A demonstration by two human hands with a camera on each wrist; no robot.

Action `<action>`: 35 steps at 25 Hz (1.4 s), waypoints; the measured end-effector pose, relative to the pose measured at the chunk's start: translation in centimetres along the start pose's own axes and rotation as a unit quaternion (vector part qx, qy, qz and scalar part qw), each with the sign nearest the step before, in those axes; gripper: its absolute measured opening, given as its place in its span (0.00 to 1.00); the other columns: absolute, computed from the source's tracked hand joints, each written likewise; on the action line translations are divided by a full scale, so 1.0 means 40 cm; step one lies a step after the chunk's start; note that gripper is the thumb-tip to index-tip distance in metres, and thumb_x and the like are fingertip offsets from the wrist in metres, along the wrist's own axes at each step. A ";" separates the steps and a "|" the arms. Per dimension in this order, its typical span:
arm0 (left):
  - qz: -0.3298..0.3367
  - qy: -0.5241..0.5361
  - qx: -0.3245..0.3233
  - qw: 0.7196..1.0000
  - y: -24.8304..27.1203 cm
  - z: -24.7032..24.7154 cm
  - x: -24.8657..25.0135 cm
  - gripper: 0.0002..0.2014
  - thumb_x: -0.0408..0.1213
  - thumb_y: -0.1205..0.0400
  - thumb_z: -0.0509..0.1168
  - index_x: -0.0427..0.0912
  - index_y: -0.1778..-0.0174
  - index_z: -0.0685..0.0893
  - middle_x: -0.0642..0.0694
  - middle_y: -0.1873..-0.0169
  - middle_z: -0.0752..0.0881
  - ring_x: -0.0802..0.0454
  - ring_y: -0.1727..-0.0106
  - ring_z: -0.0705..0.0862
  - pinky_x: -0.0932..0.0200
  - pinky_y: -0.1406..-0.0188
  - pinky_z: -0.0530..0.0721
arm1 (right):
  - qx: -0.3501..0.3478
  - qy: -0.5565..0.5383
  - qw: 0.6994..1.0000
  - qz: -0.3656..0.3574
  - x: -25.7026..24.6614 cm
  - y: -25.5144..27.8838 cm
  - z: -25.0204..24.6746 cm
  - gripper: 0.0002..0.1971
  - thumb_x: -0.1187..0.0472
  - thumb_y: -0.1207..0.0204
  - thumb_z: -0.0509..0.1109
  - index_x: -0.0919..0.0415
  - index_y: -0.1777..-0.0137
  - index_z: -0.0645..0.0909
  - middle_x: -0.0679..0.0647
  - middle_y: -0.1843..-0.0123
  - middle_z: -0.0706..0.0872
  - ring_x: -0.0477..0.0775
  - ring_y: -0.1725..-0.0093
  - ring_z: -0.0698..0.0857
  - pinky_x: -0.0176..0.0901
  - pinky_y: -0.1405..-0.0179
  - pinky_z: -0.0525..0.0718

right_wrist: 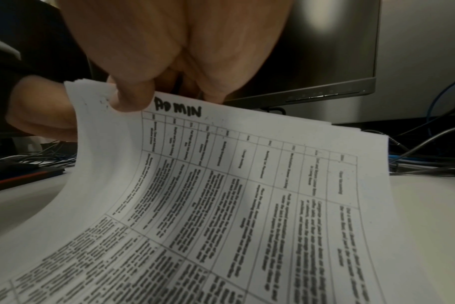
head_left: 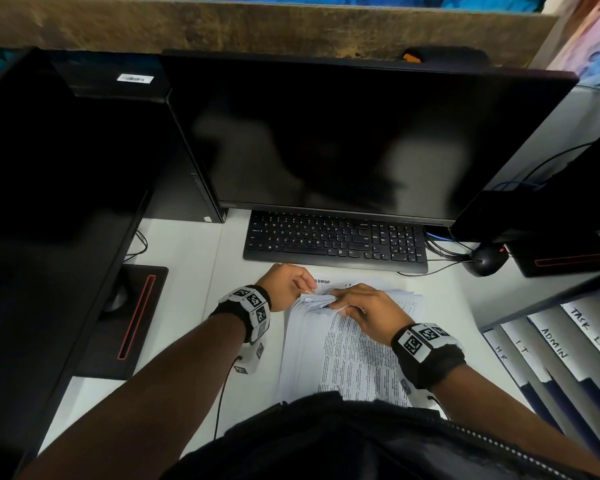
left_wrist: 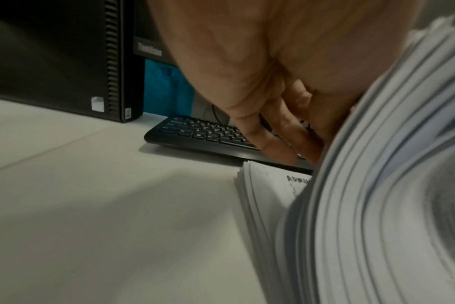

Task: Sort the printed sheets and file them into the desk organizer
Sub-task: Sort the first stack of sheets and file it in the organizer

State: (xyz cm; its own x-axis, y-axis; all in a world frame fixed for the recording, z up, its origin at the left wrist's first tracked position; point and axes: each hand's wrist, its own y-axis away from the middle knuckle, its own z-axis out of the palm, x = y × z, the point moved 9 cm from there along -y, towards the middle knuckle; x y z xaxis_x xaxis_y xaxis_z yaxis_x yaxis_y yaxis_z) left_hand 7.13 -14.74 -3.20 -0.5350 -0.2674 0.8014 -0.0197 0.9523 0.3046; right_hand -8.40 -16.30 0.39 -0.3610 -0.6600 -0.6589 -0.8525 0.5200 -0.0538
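A stack of printed sheets (head_left: 354, 362) lies on the white desk in front of me, each sheet a table of text. Its far left corner is lifted. My right hand (head_left: 336, 301) pinches that raised corner, thumb (right_wrist: 133, 98) on the top sheet (right_wrist: 247, 195), which is marked ADMIN by hand. My left hand (head_left: 307, 287) holds the same corner from the left, and its fingers (left_wrist: 281, 131) lie behind the fanned sheets (left_wrist: 377, 185). Another ADMIN sheet (left_wrist: 270, 185) lies flat underneath. The desk organizer (head_left: 568, 358) stands at the right, with folders labelled HR, IT, ADMIN and TASK LIST.
A black keyboard (head_left: 333, 240) sits just beyond the stack, under a dark monitor (head_left: 343, 140). A mouse (head_left: 485, 261) and cables lie at the right. A computer tower (head_left: 174, 150) and a second monitor (head_left: 49, 168) stand at the left.
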 end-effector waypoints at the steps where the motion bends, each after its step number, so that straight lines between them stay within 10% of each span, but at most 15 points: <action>1: 0.010 0.009 -0.018 1.000 0.004 0.005 0.005 0.14 0.20 0.25 0.63 0.44 0.58 0.87 0.46 0.60 0.89 0.52 0.56 0.88 0.59 0.50 0.86 | 0.000 -0.001 1.000 -0.003 0.002 0.001 0.004 0.12 0.67 0.24 0.70 0.52 0.46 0.87 0.47 0.36 0.84 0.44 0.34 0.77 0.39 0.33 0.74; 9: -0.016 0.051 -0.019 0.998 -0.005 -0.019 -0.021 0.11 0.39 0.16 0.62 0.42 0.41 0.84 0.44 0.53 0.89 0.54 0.50 0.86 0.70 0.53 0.78 | -0.019 0.012 1.000 0.019 -0.007 0.001 0.002 0.11 0.64 0.24 0.70 0.48 0.47 0.87 0.46 0.38 0.86 0.45 0.40 0.83 0.40 0.35 0.75; 14: -0.084 -0.186 0.017 0.979 -0.031 0.009 -0.116 0.18 0.38 0.16 0.61 0.45 0.29 0.77 0.48 0.35 0.73 0.50 0.31 0.71 0.54 0.28 0.69 | -0.031 0.004 0.999 0.040 -0.003 0.006 -0.002 0.10 0.62 0.22 0.68 0.49 0.46 0.86 0.45 0.37 0.85 0.46 0.39 0.83 0.37 0.37 0.77; 30: -0.007 -0.089 0.023 0.996 -0.031 0.022 -0.024 0.06 0.29 0.24 0.70 0.42 0.54 0.86 0.49 0.57 0.83 0.56 0.58 0.80 0.66 0.56 0.76 | -0.029 -0.007 0.999 0.043 -0.011 0.005 -0.011 0.10 0.64 0.22 0.69 0.50 0.47 0.87 0.47 0.38 0.86 0.46 0.39 0.82 0.32 0.39 0.73; 35: -0.011 -0.060 -0.016 0.998 -0.021 0.027 -0.050 0.10 0.27 0.26 0.71 0.46 0.54 0.89 0.52 0.59 0.87 0.54 0.56 0.85 0.59 0.50 0.84 | -0.023 -0.008 0.999 0.044 -0.012 0.011 -0.016 0.10 0.64 0.23 0.69 0.51 0.48 0.87 0.47 0.40 0.87 0.47 0.41 0.83 0.32 0.40 0.73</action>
State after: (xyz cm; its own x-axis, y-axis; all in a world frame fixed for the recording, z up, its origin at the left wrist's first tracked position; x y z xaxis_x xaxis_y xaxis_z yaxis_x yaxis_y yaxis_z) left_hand 7.31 -14.83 -5.62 -0.6319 -0.2675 0.7274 -0.0067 0.9404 0.3400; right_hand -8.83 -16.12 1.15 -0.4293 -0.6044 -0.6712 -0.8344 0.5497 0.0387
